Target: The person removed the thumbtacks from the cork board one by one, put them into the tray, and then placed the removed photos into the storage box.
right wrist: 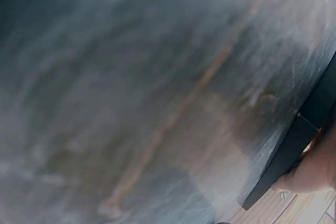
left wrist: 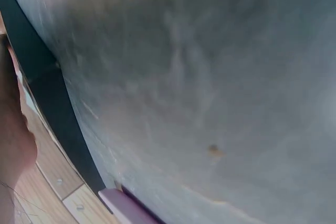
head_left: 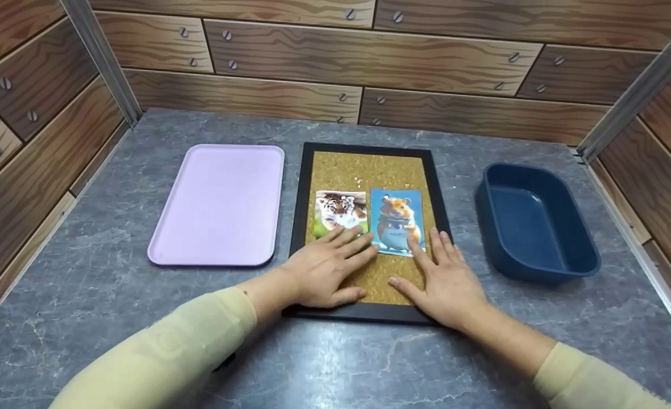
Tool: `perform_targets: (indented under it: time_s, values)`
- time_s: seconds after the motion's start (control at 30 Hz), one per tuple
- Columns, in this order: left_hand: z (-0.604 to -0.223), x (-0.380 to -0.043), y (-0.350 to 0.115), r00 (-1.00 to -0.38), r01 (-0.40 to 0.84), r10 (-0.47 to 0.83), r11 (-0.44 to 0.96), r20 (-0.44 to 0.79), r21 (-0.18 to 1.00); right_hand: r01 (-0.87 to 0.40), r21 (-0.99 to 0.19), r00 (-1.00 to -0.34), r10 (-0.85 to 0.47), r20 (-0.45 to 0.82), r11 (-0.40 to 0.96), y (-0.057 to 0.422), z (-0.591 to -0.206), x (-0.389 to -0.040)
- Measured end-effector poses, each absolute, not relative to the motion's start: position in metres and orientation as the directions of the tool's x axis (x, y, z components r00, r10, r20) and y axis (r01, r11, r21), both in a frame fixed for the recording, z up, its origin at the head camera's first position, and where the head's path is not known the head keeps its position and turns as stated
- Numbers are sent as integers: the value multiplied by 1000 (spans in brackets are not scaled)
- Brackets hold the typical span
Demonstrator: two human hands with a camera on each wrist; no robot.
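Observation:
A cork board [head_left: 363, 170] in a black frame [head_left: 369, 150] lies in the middle of the table. Side by side on the cork are a tiger picture [head_left: 341, 209] and a hamster picture [head_left: 397, 221]. My left hand [head_left: 326, 267] lies palm down over the lower left of the board, its fingers straight and overlapping the bottom of the tiger picture. Spread fingers of my right hand [head_left: 446, 284] reach over the lower right, the index fingertip at the hamster picture's lower edge. Each wrist view catches part of a hand beside the black frame.
A lilac tray [head_left: 219, 204] lies to the left of the board. On the right stands a deep dark blue bin [head_left: 540, 227]. Several tiny pale bits [head_left: 358, 182] sit on the cork above the pictures. Wood-patterned walls [head_left: 369, 57] enclose the grey table [head_left: 85, 272].

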State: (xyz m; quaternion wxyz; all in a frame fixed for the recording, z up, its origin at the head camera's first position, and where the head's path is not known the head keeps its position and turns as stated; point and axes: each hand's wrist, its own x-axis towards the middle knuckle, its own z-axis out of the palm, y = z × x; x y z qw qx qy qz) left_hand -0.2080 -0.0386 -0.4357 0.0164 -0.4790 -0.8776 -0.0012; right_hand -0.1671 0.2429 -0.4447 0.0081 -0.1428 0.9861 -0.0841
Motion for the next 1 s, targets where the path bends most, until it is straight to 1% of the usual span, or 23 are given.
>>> perform_targets:
  time_s: [0.13,0.27,0.5,0.67,1.0]
  values:
    - [-438,-219,-36,-477,878,879,478,24,-33,-274,-173,-960,-279,-2,946,243,-446,-167]
    - [-443,-225,-35,-440,897,897,441,35,-27,-271,-175,-961,-277,-11,946,243,-446,-168]
    - [-448,-229,-35,-430,902,902,430,29,-18,-282,-183,-959,-283,20,942,243,-446,-167]
    - [-449,-229,-34,-426,904,905,426,15,-24,-281,-174,-959,-283,13,944,243,-445,-167]
    - [-450,-231,-34,-414,910,910,414,17,11,-280,-165,-959,-283,3,946,243,-444,-168]
